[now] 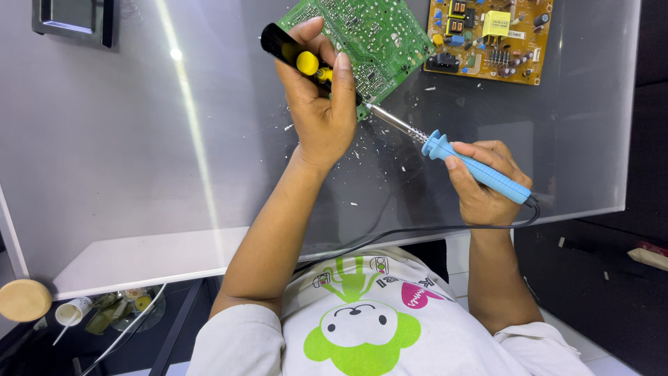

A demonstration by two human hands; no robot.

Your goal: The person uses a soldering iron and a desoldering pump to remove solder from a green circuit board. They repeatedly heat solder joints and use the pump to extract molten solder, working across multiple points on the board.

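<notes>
At the table's far edge, left hand (321,104) grasping green board (365,38), right hand (483,182) gripping soldering iron (473,167)

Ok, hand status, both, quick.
Left hand: closed around a black-and-yellow tool, steadying the green circuit board.
Right hand: closed on the blue soldering iron, tip at the board's edge.
</notes>
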